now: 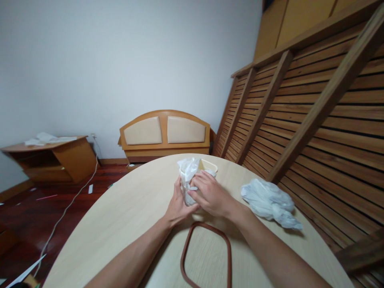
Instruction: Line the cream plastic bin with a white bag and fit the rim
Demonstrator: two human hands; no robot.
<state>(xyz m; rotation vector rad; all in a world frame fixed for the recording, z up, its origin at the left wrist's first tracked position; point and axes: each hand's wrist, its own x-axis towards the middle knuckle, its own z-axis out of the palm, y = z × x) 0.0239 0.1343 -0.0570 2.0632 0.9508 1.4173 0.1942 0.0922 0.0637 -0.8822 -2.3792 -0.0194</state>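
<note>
A small cream-coloured bin (pixel 210 165) stands on the round table, and a thin white plastic bag (pixel 189 167) is bunched over its left and near sides. My left hand (pixel 178 206) is wrapped round the near left side of the bin, with the bag under its fingers. Over the near rim, my right hand (pixel 208 192) pinches the bag; its fingertips are partly hidden by the film. Closer to me, between my forearms, a brown ring frame (pixel 229 256) with rounded corners lies flat on the table.
A bundle of crumpled white plastic bags (pixel 270 202) lies on the table (pixel 126 212) to the right. Slatted wooden panels (pixel 300 120) lean along the right side. Beyond the table are a headboard (pixel 164 138) and a low cabinet (pixel 72 160). A cable (pixel 70 204) crosses the floor at left.
</note>
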